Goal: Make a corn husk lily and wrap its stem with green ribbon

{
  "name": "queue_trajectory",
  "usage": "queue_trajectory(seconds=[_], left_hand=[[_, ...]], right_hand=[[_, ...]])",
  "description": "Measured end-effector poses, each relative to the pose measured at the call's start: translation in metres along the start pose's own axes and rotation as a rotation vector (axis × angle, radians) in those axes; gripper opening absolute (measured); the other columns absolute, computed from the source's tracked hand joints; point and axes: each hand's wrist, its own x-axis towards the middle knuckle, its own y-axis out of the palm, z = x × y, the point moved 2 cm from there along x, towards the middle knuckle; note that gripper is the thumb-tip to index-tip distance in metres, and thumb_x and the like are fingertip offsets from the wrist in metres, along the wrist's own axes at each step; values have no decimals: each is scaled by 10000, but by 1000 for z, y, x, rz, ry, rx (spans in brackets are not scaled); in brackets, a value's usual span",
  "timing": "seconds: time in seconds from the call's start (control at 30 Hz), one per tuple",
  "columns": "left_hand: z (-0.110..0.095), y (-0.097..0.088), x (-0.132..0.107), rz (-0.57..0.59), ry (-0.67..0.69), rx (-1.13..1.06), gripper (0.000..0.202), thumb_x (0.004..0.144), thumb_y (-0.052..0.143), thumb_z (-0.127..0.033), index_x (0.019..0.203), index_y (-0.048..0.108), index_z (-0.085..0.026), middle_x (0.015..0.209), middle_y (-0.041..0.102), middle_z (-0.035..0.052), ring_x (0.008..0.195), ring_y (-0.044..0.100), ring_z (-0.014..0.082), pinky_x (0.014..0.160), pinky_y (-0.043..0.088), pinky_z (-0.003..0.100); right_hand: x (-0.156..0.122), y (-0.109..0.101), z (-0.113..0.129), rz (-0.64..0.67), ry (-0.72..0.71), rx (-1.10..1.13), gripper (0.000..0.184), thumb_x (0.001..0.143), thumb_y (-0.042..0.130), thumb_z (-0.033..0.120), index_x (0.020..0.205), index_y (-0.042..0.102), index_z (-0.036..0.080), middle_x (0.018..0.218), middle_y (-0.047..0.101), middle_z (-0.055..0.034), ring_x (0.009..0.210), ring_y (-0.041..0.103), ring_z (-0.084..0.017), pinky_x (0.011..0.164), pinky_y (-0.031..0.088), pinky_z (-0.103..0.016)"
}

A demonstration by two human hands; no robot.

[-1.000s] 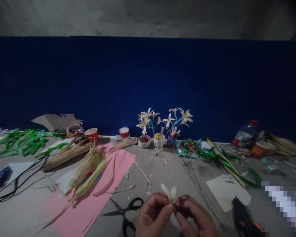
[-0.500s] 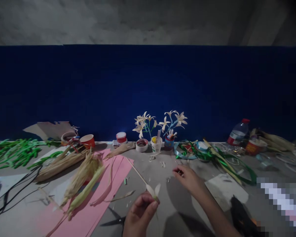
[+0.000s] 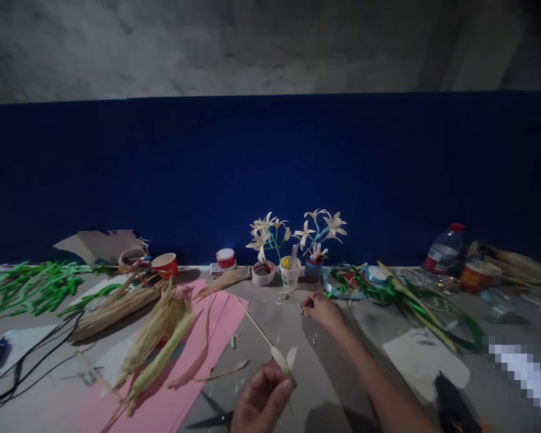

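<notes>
My left hand is low in the middle, its fingers pinched on a small pale petal flower that stands up from the fingertips. My right hand is stretched out over the grey table, fingers curled and pinched at small pale petal scraps lying there. Whether a scrap is between the fingers I cannot make out. A thin wooden stick lies just left of that hand.
Finished pale flowers stand in small cups by the blue wall. Corn husks lie on pink paper at left. Black scissors lie near my left hand. Green ribbon, a bottle and a black glue gun are right.
My hands were together on the flower; my right hand let go and reached forward to the petal scraps. My left hand keeps the flower.
</notes>
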Motion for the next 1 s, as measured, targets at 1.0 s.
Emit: queue_trajectory(seconds=[1.0], left_hand=[[-12, 41, -22, 194, 61, 39, 179, 662, 792, -296, 639, 666, -171, 715, 602, 21, 732, 541, 172, 713, 416, 252]], right_hand=[[-176, -75, 74, -35, -236, 244, 288, 740, 513, 102, 970, 484, 271, 738, 644, 26, 662, 641, -172, 622, 485, -270]])
